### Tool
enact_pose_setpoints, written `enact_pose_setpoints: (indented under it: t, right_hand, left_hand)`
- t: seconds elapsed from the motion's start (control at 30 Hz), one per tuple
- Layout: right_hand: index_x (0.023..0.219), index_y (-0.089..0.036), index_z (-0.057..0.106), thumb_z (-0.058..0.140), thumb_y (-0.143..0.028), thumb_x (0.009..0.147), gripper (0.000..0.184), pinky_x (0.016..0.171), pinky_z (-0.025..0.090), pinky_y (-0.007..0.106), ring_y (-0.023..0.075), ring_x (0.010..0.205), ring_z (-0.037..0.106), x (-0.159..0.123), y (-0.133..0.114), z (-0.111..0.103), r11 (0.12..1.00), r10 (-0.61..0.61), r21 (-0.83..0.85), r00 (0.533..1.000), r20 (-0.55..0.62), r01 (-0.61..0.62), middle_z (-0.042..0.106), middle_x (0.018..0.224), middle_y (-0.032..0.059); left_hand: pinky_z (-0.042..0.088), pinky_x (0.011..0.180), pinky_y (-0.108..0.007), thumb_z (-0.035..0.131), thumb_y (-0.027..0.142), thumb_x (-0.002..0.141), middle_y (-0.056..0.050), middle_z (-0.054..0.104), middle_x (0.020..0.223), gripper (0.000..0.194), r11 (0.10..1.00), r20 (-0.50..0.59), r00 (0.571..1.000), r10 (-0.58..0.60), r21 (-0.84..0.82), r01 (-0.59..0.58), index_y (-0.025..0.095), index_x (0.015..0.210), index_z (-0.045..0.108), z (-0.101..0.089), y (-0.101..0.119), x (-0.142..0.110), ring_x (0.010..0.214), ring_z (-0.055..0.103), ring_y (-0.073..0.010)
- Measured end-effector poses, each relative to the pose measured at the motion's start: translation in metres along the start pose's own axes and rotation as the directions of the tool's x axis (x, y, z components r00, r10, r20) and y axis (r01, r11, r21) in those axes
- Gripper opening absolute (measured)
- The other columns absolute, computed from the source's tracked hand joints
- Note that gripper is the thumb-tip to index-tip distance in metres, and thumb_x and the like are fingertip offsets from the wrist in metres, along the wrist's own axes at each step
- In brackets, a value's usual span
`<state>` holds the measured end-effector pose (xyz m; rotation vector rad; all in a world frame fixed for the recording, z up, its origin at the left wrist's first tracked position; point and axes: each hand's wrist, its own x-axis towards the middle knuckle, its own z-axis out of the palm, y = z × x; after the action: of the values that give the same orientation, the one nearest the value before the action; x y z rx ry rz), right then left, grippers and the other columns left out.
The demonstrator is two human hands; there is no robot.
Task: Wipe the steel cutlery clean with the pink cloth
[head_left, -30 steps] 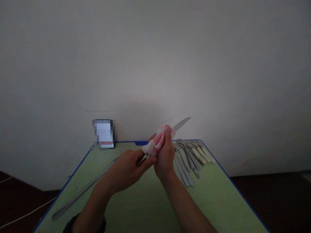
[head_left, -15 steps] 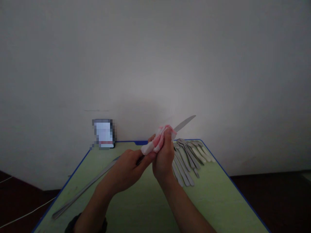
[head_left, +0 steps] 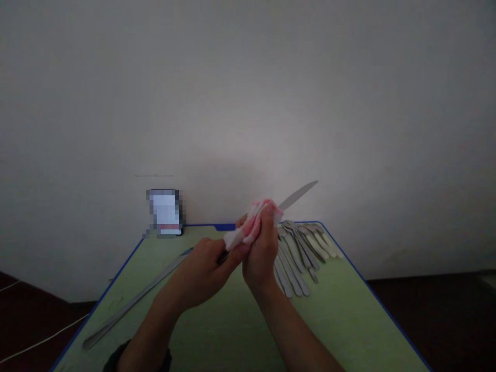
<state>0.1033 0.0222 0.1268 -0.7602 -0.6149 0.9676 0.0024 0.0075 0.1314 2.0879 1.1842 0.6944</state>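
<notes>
A table knife [head_left: 299, 195] is held above the table, its blade pointing up and to the right. My right hand [head_left: 262, 245] is closed around a pink and white cloth [head_left: 253, 223] wrapped about the knife. Lower down, my left hand [head_left: 211, 266] grips the knife's handle end, which is mostly hidden by fingers and cloth. Beyond my right hand lies a group of cutlery [head_left: 300, 248], several metal pieces and some with pale handles. A long metal utensil [head_left: 134, 302] rests on the table behind my left forearm, its far end covered by my hand.
The light green table [head_left: 232, 330] has a blue edge and stands against a grey-white wall [head_left: 248, 103]. A blurred phone with a lit screen [head_left: 166, 212] leans upright at the back left. A white cable [head_left: 46, 338] runs along the dark floor at left.
The knife's blade has slid slightly further up and to the right out of the cloth. Both hands stay almost in place, still closed.
</notes>
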Motion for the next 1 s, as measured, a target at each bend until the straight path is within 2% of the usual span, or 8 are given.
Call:
enact_pose_setpoints:
  t: [0.53, 0.83, 1.0]
  right_hand:
    - [0.077, -0.018, 0.054, 0.048, -0.065, 0.08, 0.047, 0.054, 0.043, 0.024, 0.0093, 0.052, 0.047, 0.0035, 0.001, -0.0021, 1.0, 0.019, -0.022, 1.0, 0.009, -0.019, 0.053, 0.062, -0.0043]
    - [0.082, -0.018, 0.058, 0.049, -0.064, 0.079, 0.047, 0.055, 0.044, 0.024, 0.0102, 0.054, 0.049, 0.0036, 0.0011, -0.0041, 1.0, 0.021, -0.011, 1.0, 0.008, -0.021, 0.054, 0.063, -0.004]
    - [0.08, -0.017, 0.058, 0.049, -0.065, 0.079, 0.049, 0.054, 0.043, 0.025, 0.0106, 0.052, 0.049, 0.0025, 0.0013, -0.0036, 0.998, 0.031, -0.059, 0.999, -0.01, -0.032, 0.055, 0.062, -0.0032]
  left_hand:
    - [0.018, 0.046, -0.024, 0.035, 0.055, 0.09, 0.004, 0.039, 0.048, 0.05, 0.999, 0.009, 1.0, -0.028, 0.03, 0.028, 0.017, 0.059, 0.044, -0.0002, 0.0039, -0.0004, 0.045, 0.033, -0.0089]
    - [0.018, 0.046, -0.024, 0.036, 0.051, 0.091, 0.005, 0.039, 0.048, 0.046, 1.0, 0.012, 1.0, -0.014, 0.007, 0.014, 0.017, 0.059, 0.043, -0.0001, 0.005, 0.0, 0.044, 0.032, -0.0084]
    - [0.019, 0.046, -0.024, 0.034, 0.049, 0.092, 0.005, 0.039, 0.048, 0.046, 1.0, 0.038, 0.999, -0.015, 0.018, 0.014, 0.017, 0.06, 0.045, 0.0008, 0.0066, 0.0006, 0.044, 0.032, -0.0086]
